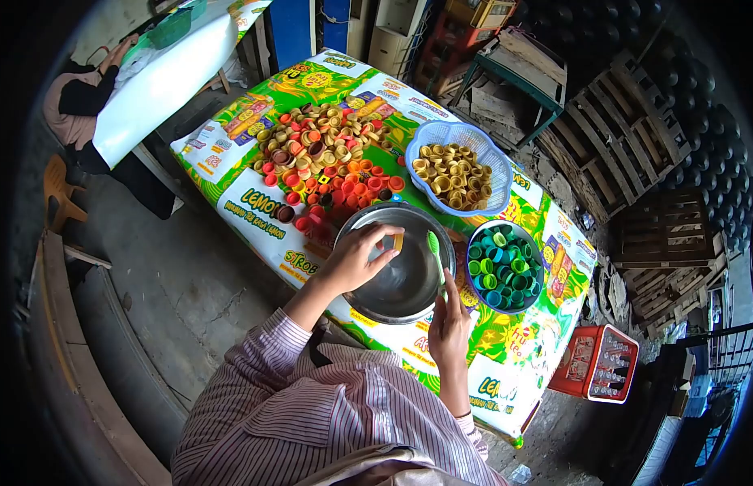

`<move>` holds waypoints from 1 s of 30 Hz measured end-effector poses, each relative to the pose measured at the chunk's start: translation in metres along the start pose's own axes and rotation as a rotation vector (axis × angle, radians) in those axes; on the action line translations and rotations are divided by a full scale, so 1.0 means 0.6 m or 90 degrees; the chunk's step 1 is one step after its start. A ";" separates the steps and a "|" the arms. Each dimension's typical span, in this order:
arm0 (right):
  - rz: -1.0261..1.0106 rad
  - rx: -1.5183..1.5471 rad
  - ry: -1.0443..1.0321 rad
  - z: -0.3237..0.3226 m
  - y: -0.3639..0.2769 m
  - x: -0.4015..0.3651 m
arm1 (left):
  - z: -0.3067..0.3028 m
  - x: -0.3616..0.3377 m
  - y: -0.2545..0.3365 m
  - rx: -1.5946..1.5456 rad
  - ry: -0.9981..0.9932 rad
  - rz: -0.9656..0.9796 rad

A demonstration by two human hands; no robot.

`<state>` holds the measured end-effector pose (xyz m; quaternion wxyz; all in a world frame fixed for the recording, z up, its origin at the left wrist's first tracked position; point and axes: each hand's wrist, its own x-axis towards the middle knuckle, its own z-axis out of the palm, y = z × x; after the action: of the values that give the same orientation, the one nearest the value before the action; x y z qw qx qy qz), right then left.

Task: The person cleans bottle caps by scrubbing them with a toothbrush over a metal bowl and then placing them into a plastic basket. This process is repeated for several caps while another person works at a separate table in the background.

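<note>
Over a metal basin (376,301) my left hand (359,257) pinches a yellowish bottle cap (398,242) between thumb and fingers. My right hand (450,324) grips a green toothbrush (435,249), its bristle end pointing up and away over the basin's right side. Past the basin lies a loose pile of red and orange caps (344,191), merging into yellowish caps (344,134) farther back. A blue plastic basket (501,174) behind the basin holds many yellowish caps. To the right, a round bowl (471,236) is filled with green and blue caps.
A printed cloth (255,212) covers the table. At the left another person (78,105) sits by a white-topped table (170,85). A red crate of bottles (595,363) stands on the floor at right, with wooden pallets (623,121) beyond.
</note>
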<state>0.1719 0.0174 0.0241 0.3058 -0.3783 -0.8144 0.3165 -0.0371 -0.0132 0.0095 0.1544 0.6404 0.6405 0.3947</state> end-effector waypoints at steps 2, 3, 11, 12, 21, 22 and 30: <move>0.047 -0.038 -0.032 0.021 0.018 -0.006 | 0.028 -0.025 -0.039 0.251 -0.134 0.002; 0.088 -0.163 -0.135 0.023 0.026 -0.010 | 0.024 -0.030 -0.041 0.289 -0.212 -0.016; 0.085 -0.285 -0.132 0.024 0.027 -0.012 | 0.020 -0.041 -0.056 0.091 -0.024 -0.006; 0.120 -0.317 -0.224 0.021 0.032 -0.014 | 0.013 -0.033 -0.035 -0.105 -0.066 -0.142; -0.023 0.053 -0.036 -0.014 -0.039 -0.019 | -0.009 -0.036 0.025 -0.799 -0.026 -0.201; -0.040 0.024 -0.051 -0.014 -0.047 -0.020 | -0.005 -0.036 0.028 -0.769 0.001 -0.177; -0.044 0.015 -0.074 0.005 -0.045 -0.019 | 0.015 -0.046 0.024 -0.708 0.018 -0.181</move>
<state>0.1645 -0.0066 0.0395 0.2729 -0.3273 -0.8397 0.3367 -0.0172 -0.0382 0.0053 0.5109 0.3650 0.4182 0.6565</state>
